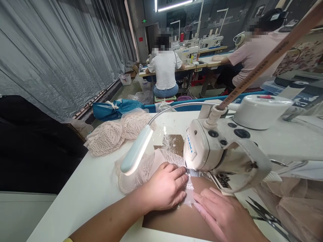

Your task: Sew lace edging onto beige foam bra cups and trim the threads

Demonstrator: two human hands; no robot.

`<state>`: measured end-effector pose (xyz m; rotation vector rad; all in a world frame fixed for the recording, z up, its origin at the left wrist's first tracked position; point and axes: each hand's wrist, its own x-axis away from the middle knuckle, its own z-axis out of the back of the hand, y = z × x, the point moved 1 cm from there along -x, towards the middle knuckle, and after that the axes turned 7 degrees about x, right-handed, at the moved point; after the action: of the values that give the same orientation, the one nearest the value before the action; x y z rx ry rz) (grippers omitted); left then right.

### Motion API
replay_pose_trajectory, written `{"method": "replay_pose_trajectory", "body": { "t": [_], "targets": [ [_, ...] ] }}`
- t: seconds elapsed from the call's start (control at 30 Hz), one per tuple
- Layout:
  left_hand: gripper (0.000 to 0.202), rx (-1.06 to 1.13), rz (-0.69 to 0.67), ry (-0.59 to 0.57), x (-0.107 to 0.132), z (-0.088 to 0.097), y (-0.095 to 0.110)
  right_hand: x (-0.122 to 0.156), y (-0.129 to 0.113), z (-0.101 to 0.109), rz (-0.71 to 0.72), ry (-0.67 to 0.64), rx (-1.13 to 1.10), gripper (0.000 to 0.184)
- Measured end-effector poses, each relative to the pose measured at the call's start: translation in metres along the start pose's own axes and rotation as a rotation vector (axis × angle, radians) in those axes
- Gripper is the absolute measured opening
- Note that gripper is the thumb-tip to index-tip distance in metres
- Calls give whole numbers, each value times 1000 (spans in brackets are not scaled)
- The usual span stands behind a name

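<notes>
My left hand [165,186] lies flat, fingers stretched, pressing a pale lace fabric piece [141,169] onto the white table [93,188] just left of the sewing machine's [227,151] needle area. My right hand [222,213] also lies flat with fingers together, on the lace strip and a brown sheet [176,220] in front of the machine head. Both hands' fingertips point toward the needle, which the machine head hides.
A gooseneck lamp [136,151] shines above the lace. A pile of lace pieces [118,132] lies at the table's far left. Scissors [270,220] rest at the right. Two people sit at other sewing machines further back. Grey curtain along the left.
</notes>
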<state>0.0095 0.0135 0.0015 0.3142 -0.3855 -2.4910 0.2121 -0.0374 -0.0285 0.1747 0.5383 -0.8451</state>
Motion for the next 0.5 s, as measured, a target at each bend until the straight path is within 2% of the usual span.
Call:
{"method": "replay_pose_trajectory", "body": {
  "t": [0.23,0.5],
  "targets": [
    [31,-81,-54,28,0,0,2,-4,0,-1,13,10,56,32],
    [31,-93,-28,-10,-1,-2,-5,-10,1,-1,44,-3,115,37]
  ]
}}
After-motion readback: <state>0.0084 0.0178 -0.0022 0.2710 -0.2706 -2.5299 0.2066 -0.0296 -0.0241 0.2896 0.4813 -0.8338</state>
